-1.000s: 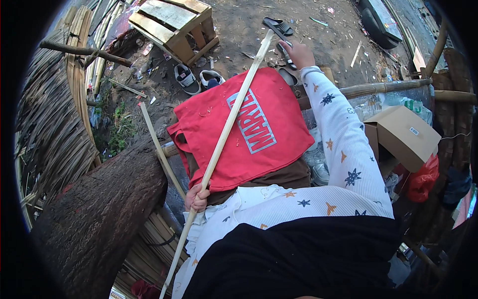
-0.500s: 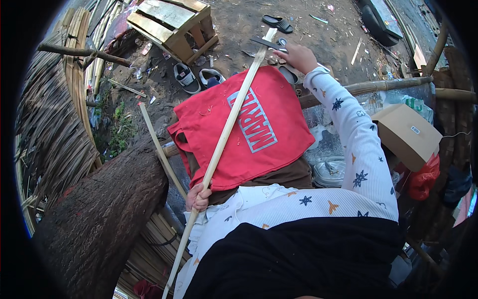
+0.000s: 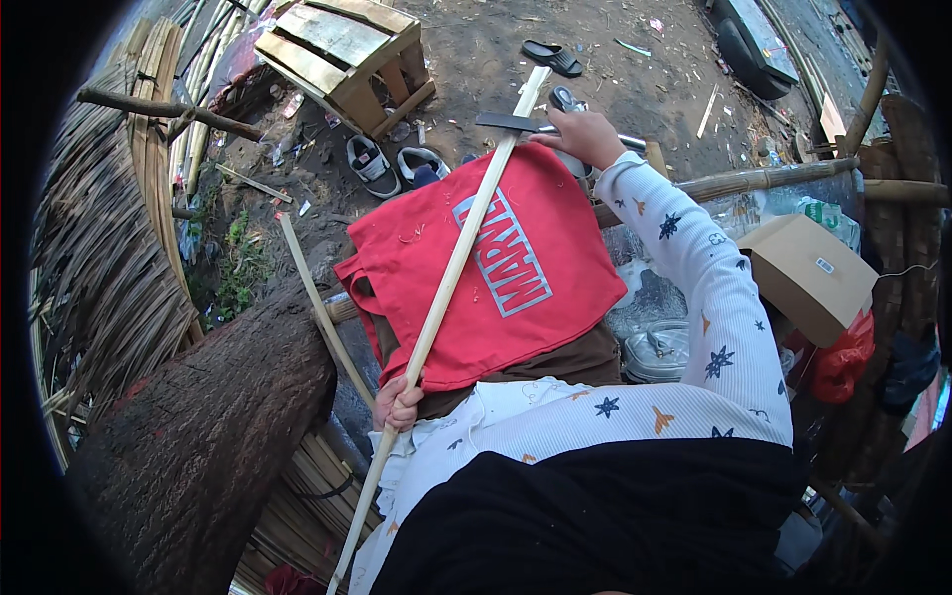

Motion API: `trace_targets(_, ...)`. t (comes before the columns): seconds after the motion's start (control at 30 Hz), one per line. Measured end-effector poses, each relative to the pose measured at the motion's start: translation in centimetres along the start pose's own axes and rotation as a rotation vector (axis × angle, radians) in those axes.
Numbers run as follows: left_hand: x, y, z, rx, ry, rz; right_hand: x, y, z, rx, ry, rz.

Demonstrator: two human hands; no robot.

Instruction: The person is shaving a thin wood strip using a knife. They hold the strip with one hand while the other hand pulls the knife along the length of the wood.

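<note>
My left hand (image 3: 398,404) is closed round the lower part of a long pale bamboo strip (image 3: 458,260). The strip slants from my lap up over a red cloth (image 3: 397,253) spread across my legs, past the cloth's far edge. At that far end my right hand (image 3: 585,137) grips a knife, its handle mostly hidden by the fingers. The dark knife blade (image 3: 504,121) lies across the strip near its tip. A few thin shavings sit on the red cloth.
Shoes (image 3: 373,167) and dark slippers (image 3: 552,57) lie on the littered ground beyond, near a wooden crate stool (image 3: 342,59). At right stand a cardboard box (image 3: 808,278) and a silver pouch (image 3: 655,349). A thick log (image 3: 198,426) and another bamboo strip (image 3: 322,307) are at left.
My right hand with the knife has come a little nearer to me along the strip. The left hand keeps its hold, slightly lower in the view.
</note>
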State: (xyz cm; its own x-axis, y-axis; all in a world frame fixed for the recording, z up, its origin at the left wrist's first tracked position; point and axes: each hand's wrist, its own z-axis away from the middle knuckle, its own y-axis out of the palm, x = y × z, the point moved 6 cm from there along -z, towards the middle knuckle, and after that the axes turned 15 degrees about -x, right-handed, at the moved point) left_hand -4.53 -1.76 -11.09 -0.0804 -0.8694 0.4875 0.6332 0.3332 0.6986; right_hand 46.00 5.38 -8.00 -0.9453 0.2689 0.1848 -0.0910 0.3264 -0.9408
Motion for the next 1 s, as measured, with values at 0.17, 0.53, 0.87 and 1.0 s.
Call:
trace_targets(0.17, 0.3, 1.9, 0.0, 0.312, -0.040, -0.023, -2.1, 1.2, 0.0, -0.069, 0.259, -0.054)
trace_targets(0.53, 0.3, 1.4, 0.1, 0.366, -0.061, -0.015, -1.1, 1.1, 0.4, -0.058, 0.006, -0.027)
trace_targets(0.87, 0.3, 1.8, -0.1, 0.347, -0.055, -0.045, -0.8, 1.4, 1.0, -0.070, 0.029, -0.112)
trace_targets(1.0, 0.5, 1.8, 0.0, 0.341, -0.058, -0.036, -3.4, 2.0, 0.2, -0.147, 0.456, -0.192)
